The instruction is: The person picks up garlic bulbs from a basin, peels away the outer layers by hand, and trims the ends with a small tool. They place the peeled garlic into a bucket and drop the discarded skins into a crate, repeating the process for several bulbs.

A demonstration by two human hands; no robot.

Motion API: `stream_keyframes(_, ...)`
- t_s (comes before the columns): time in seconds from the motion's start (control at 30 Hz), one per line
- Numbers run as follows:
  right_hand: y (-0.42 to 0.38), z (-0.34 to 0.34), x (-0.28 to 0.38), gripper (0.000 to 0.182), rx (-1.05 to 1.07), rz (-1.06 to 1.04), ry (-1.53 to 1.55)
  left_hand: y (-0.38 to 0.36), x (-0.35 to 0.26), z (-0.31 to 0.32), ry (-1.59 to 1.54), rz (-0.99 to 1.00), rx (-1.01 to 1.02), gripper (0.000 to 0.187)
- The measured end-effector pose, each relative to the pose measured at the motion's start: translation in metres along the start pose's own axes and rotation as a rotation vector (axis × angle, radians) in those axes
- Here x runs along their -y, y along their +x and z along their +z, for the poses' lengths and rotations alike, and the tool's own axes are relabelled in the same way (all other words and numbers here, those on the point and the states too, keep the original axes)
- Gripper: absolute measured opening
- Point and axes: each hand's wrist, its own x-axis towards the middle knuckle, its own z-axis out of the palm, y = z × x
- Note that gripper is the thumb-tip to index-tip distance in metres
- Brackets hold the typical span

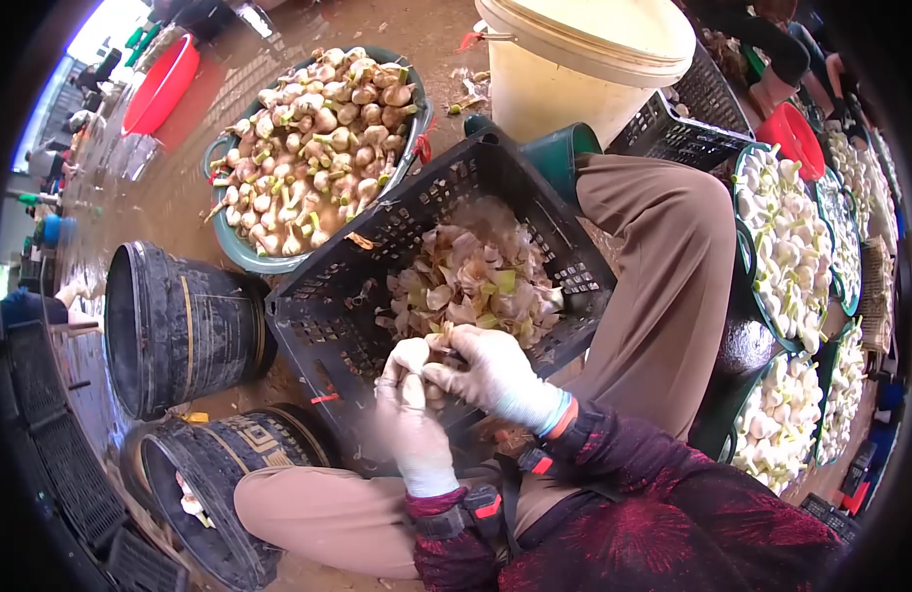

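Observation:
Both my hands wear whitish gloves and meet above the near side of a black plastic crate [328, 286]. My left hand [417, 439], partly blurred, is closed around a garlic bulb [409, 355], which its fingers partly cover. My right hand [494, 373] comes in from the right, with its thumb and fingers pinched at the same bulb, where some brownish skin shows. Below them, inside the crate, lies a heap of loose garlic skins [476, 281], pinkish and yellow-green.
Unpeeled garlic fills a green tub [219, 237] beyond the crate. Black buckets [194, 331] lie tilted at left. A cream bucket [574, 89] stands at the back. Tubs of white garlic [787, 247] line the right, and a red basin [162, 87] sits far left. Other people are at upper right.

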Motion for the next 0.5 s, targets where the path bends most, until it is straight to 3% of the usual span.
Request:
stream_keyframes(0.1,0.002,0.005,-0.001,0.022,-0.034,-0.009,-0.046,-0.005,0.005,0.028,0.293,0.294,-0.165,0.028)
stream_keyframes(0.23,0.008,0.001,-0.005,0.023,-0.065,0.037,-0.131,-0.001,0.019,0.016,0.451,0.308,-0.154,0.028)
stream_keyframes(0.3,0.016,-0.006,-0.005,0.014,-0.071,0.153,0.06,0.003,0.017,0.012,0.27,0.148,-0.041,0.028)
stream_keyframes(0.33,0.017,-0.005,-0.009,0.018,-0.077,0.177,0.222,0.004,0.015,0.012,0.27,0.111,-0.034,0.029)
stream_keyframes(0.43,0.017,-0.007,-0.011,0.023,-0.001,0.269,0.38,0.005,0.012,0.017,0.322,0.124,-0.047,0.03)
stream_keyframes(0.5,0.011,-0.004,-0.009,0.021,0.005,0.123,0.017,0.008,0.022,0.019,0.446,0.218,-0.121,0.03)
